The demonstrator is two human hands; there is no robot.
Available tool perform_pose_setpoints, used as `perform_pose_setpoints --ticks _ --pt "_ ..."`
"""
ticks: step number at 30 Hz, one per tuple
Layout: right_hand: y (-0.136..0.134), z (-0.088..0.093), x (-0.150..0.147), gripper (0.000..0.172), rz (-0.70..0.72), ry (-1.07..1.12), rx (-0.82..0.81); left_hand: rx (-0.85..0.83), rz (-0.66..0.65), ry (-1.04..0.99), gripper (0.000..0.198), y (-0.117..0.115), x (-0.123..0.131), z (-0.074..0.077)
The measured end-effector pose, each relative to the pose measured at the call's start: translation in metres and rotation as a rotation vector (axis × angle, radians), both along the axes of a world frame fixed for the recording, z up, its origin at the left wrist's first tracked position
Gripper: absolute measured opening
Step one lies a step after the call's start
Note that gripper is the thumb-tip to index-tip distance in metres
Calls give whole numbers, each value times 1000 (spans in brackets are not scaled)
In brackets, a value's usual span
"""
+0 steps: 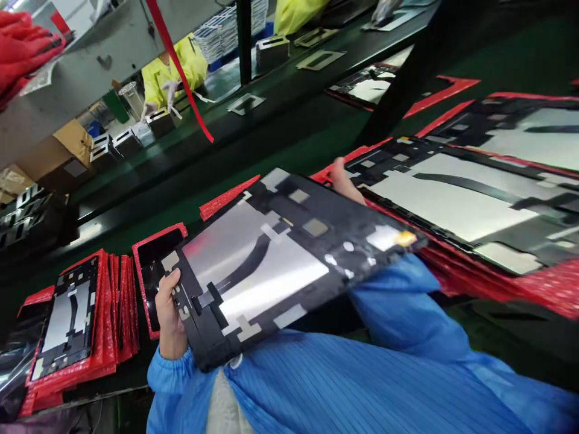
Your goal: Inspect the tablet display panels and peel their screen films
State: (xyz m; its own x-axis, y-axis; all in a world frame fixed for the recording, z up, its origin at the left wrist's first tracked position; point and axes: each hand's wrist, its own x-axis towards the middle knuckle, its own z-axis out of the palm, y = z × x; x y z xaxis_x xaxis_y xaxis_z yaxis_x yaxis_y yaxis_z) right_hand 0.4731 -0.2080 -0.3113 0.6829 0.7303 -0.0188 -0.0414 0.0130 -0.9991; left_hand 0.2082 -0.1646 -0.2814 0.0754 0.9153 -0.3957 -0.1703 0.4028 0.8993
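Note:
A tablet screen assembly (253, 259) is held up at a tilt before my chest, its inner side facing me. That side shows a black frame, a silver plate, a dark ribbon cable and pale tape patches. My left hand (170, 316) grips its left edge, thumb on the front and the other fingers hidden behind. At the far right edge my right hand (346, 181) holds it, mostly concealed by the assembly. Just right of it, similar tablet screen assemblies (452, 193) lie on red bubble-wrap bags.
On the left, another assembly (70, 319) rests on a stack of red bubble bags (122, 307), beside a dark panel (154, 271) in a red sleeve. Across the green conveyor (190, 175) sits a person in yellow (176, 72). A dark post (407, 84) rises at right.

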Motion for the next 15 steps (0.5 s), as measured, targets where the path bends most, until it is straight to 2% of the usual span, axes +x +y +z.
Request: perform_pose_setpoints --ticks 3,5,6,7,9,11,12,13,15 --pt "-17 -10 -36 78 136 158 22 85 196 -106 37 -19 4 -3" --pt "-31 -14 -65 82 230 323 98 169 233 -120 45 -32 8 -10" --pt "-38 -15 -78 77 233 368 138 180 196 -108 51 -39 9 -14" --pt "-43 -15 -89 64 206 364 154 177 131 -92 55 -44 9 -19" --pt "-50 -13 -103 43 113 322 182 171 -78 -50 61 -52 2 -28" --pt "-53 -12 -103 36 36 294 207 226 -308 -33 71 -53 -9 -31" --pt "-54 -12 -99 34 15 295 221 274 -383 -50 79 -50 -15 -30" --pt "-56 -13 -93 33 2 289 223 322 -423 -82 87 -45 -20 -28" --pt "-59 -17 -79 31 -26 246 204 408 -398 -160 94 -31 -26 -19"
